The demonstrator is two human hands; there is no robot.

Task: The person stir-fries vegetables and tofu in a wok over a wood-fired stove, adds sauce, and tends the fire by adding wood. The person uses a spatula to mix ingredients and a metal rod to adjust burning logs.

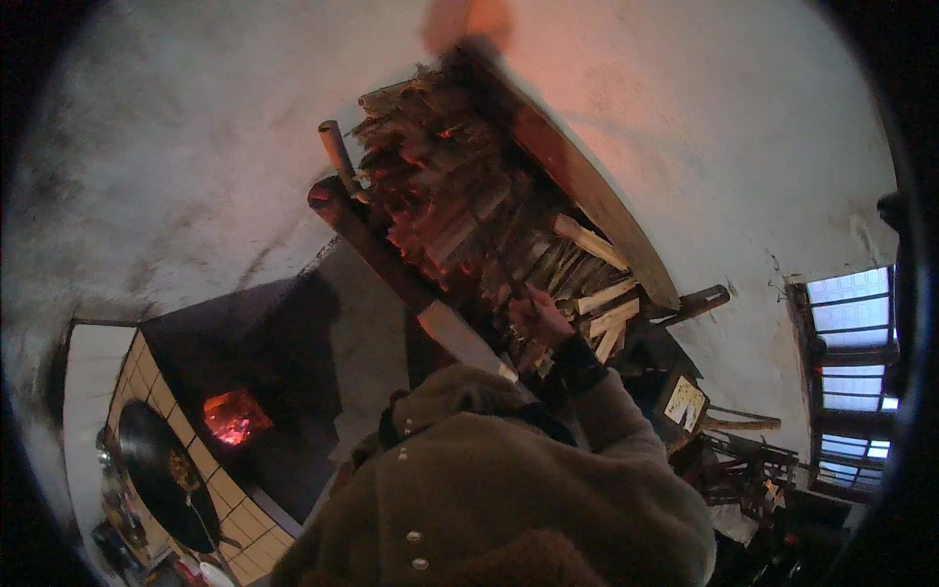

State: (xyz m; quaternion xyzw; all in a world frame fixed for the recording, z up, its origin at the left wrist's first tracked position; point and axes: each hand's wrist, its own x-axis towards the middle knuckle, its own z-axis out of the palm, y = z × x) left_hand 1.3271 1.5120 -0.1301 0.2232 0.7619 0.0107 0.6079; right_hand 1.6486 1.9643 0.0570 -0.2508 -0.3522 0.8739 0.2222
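Note:
My right hand reaches into a pile of firewood, fingers closed around what looks like a thin dark stick. The stick's far end blends into the dim, reddish wood. Beside the hand lie pale split pieces of wood and some fine twigs. A thick log or beam borders the pile on the near left, and a long wooden board edges its far right. My left hand is out of view.
Embers glow in the stove's fire opening at left. Above it, a large wok sits in the tiled stovetop. Wooden chairs or frames stand at lower right, near a barred window. A smoke-stained wall rises behind.

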